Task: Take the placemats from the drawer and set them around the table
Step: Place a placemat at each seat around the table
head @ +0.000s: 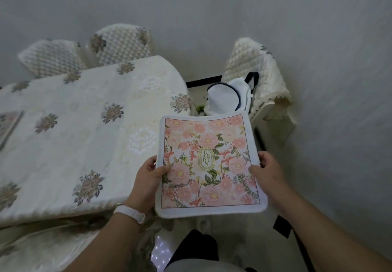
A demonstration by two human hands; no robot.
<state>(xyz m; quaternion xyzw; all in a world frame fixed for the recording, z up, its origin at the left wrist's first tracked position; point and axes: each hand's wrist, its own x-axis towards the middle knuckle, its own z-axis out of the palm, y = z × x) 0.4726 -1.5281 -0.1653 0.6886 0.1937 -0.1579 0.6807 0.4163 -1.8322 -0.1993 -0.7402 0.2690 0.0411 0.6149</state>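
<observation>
A rectangular fabric placemat (pixel 209 161), white-bordered and printed with pink flowers, green leaves and a gold oval reading "GARDEN", is held in the air just past the near right corner of the table (pixel 89 127), which is draped in a cream cloth embroidered with grey-gold flower motifs. The left hand (pixel 148 174), with a white band on its wrist, is closed on the placemat's left edge, thumb on the printed face and fingers underneath. The right hand (pixel 266 171) pinches the placemat's right edge the same way, so the mat hangs between the two hands, clear of the tabletop. Whether more than one mat is in the grip cannot be told. At the table's far left edge, part of a second flat printed mat (pixel 9 126) lies on the cloth. Two chairs with quilted cream covers (pixel 84 53) stand behind the table, and a third covered chair (pixel 258 74) stands off its right end, with a white bag with dark straps (pixel 228 97) resting on it.
</observation>
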